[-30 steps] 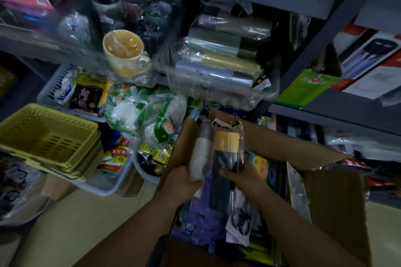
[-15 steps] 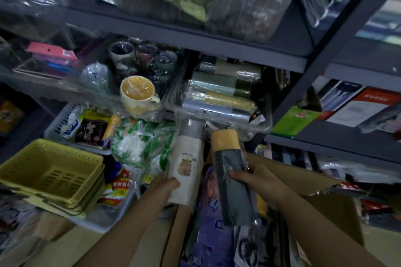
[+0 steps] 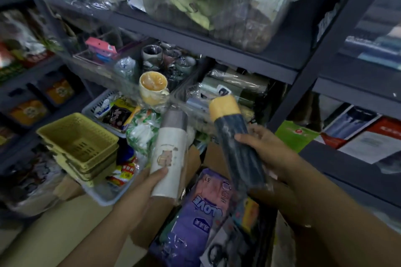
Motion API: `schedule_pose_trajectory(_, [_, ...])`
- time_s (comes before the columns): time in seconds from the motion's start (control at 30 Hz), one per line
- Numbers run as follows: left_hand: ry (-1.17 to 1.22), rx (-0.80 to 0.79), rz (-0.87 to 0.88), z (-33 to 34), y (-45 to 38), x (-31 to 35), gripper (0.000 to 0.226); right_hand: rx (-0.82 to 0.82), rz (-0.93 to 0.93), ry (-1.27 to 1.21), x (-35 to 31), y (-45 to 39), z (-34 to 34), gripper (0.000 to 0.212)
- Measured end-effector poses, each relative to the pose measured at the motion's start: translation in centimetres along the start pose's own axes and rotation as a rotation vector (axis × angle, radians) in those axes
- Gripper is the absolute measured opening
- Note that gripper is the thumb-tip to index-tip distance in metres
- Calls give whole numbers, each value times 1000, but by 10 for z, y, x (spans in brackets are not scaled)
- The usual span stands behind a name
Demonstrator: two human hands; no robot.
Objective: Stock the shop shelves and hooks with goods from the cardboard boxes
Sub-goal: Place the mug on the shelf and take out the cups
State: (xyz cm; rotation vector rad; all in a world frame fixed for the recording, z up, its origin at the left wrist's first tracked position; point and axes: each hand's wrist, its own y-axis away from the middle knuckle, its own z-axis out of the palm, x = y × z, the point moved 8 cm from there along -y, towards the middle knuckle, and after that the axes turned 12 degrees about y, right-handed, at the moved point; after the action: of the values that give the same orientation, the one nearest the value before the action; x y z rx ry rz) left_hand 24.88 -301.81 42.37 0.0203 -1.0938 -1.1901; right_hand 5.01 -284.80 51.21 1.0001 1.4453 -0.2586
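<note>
Left hand [image 3: 141,191] grips cream flask [image 3: 170,156]; right hand [image 3: 267,154], navy flask [image 3: 236,145].

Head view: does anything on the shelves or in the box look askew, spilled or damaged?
Nothing looks spilled or broken. The yellow mug lies tipped on its side at the shelf edge, mouth facing out, still wrapped. The stacked yellow baskets sit tilted. Everything else is merely crowded.

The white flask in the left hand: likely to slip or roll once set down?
The white flask looks smooth and sits in a clear wrapper, so it probably slides easily. Its round body would likely roll if laid flat. The left hand grips only its lower end.
</note>
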Motion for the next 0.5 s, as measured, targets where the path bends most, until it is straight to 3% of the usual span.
schedule_pose_trajectory(0.1, [-23, 32, 63, 14, 11, 5, 44, 19, -18, 126, -23, -19, -17, 16])
schedule_pose_trajectory(0.23, [-77, 47, 100, 33, 14, 22, 35, 0, 48, 216, -37, -42, -23, 29])
schedule_pose_trajectory(0.37, [-134, 1, 123, 46, 7, 43, 37, 35, 51, 333, -48, -56, -24, 68])
schedule_pose_trajectory(0.5, [-199, -27, 127, 49, -6, 60, 23, 78, 24, 491, -62, -69, -28, 66])
